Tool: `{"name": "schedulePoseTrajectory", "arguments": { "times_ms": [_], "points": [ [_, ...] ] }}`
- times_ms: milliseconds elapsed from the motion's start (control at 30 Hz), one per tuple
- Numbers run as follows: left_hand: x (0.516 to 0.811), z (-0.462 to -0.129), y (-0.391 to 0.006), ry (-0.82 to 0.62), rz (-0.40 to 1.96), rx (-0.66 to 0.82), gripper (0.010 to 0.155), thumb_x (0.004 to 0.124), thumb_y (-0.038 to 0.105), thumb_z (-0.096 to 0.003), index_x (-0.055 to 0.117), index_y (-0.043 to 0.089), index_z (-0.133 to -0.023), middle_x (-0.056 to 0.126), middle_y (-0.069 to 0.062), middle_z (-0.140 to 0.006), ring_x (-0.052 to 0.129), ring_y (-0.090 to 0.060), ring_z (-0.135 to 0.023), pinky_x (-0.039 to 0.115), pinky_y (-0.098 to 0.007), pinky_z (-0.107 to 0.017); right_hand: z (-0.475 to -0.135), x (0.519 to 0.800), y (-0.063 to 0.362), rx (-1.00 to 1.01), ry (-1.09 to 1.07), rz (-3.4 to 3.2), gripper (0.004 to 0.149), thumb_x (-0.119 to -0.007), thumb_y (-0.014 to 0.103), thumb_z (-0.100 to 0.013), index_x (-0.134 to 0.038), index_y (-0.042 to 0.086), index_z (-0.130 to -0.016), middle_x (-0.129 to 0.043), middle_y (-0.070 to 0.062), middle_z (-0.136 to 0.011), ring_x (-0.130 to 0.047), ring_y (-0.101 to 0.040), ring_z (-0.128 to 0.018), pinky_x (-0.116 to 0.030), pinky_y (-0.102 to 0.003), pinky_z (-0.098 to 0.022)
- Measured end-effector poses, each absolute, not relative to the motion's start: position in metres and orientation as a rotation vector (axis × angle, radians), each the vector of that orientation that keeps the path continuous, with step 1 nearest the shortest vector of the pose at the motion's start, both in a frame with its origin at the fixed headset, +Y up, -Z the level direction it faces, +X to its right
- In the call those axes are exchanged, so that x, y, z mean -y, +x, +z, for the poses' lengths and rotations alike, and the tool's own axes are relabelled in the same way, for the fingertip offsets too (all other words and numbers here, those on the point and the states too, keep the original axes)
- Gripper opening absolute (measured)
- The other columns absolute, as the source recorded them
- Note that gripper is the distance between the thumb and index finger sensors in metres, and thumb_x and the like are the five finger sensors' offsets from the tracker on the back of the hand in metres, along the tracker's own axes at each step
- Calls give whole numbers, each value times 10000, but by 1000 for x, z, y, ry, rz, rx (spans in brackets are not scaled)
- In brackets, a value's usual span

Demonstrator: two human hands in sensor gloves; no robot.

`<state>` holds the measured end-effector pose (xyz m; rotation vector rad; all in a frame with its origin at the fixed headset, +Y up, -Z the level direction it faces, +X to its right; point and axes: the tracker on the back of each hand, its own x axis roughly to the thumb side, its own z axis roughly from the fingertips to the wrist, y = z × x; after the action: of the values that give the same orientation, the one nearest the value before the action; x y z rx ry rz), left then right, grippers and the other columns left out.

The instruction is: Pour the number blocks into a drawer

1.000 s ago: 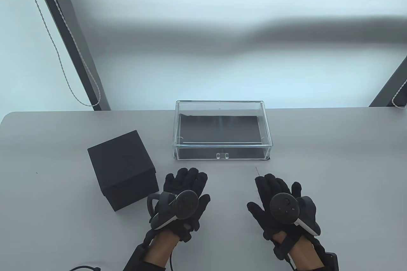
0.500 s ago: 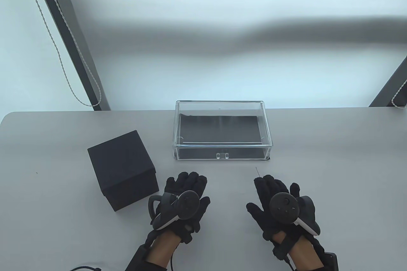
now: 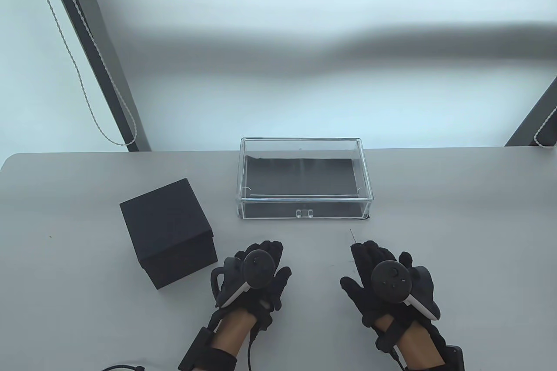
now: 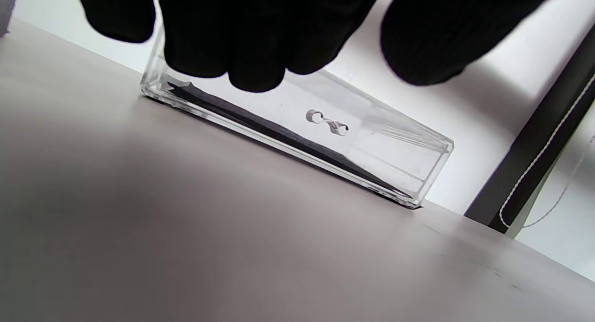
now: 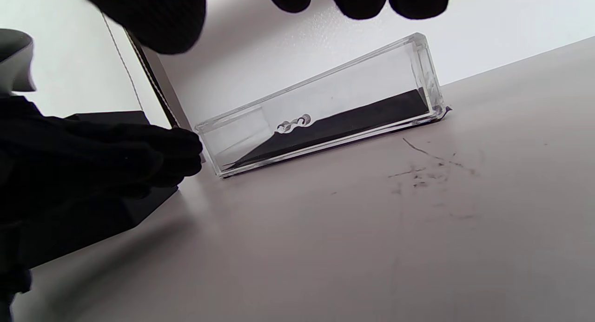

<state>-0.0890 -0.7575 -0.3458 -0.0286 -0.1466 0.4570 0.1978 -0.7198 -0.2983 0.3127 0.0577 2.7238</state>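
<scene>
I am hovering my left hand [image 3: 252, 277] and right hand [image 3: 387, 282], both spread and holding nothing, before the shut clear drawer [image 3: 304, 184]. Its acrylic is looking slick and brittle, so I am eyeing the small front knob [image 3: 304, 213]. The black box [image 3: 167, 232], probably holding the blocks, is sitting left.

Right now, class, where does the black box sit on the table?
In the table view the black box sits left of centre, lid on, beside the left hand and front-left of the clear drawer case.
</scene>
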Motion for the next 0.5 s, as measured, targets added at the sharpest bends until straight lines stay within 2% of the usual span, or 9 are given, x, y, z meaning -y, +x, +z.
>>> {"name": "schedulePoseTrajectory", "arguments": {
  "times_ms": [267,500],
  "points": [
    [763,-378,-85,-77,529,13,686,818,474,-420,646,147,-998,820,-138,-1034,838,-376,-908,697,-577,-696,-298,719,197,-67,323,2713,807,-700,590,-444,-329,199,-1045,-385,-199,-1106,-448,-522,-979,-162,-762,-629],
    [763,-405,-83,-119,734,-163,631,864,401,-403,736,87,-935,943,-181,-910,972,-345,-784,810,-541,-631,-297,719,197,-85,326,2699,806,-701,587,-444,-332,197,-1045,-387,-202,-1105,-451,-525,-977,-166,-762,-630]
  ]
}}
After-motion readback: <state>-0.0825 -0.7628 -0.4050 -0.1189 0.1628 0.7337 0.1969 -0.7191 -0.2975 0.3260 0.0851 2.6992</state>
